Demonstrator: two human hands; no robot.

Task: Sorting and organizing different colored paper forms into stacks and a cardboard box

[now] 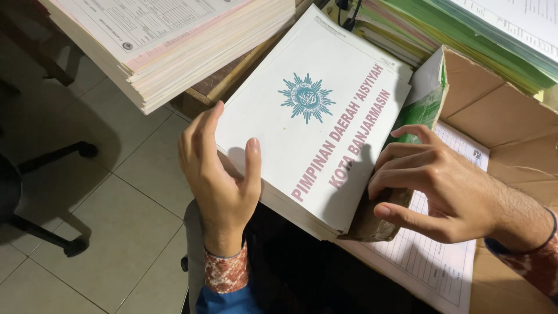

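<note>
My left hand (220, 174) grips the near left edge of a thick stack of white printed sheets (314, 116), thumb on top and fingers along the side. The top sheet bears a teal round emblem and pink lettering. My right hand (436, 186) rests at the stack's right side, fingers curled with the fingertips touching the sheet's edge and the flap of a brown cardboard box (500, 116). The stack sits tilted, half over the box flap and half off the desk edge.
A tall pile of white and pink forms (168, 40) overhangs at upper left. Green and yellow folders (465, 40) lie at upper right. Printed table forms (430, 261) lie in the box. Tiled floor and a chair base (52, 192) lie at left.
</note>
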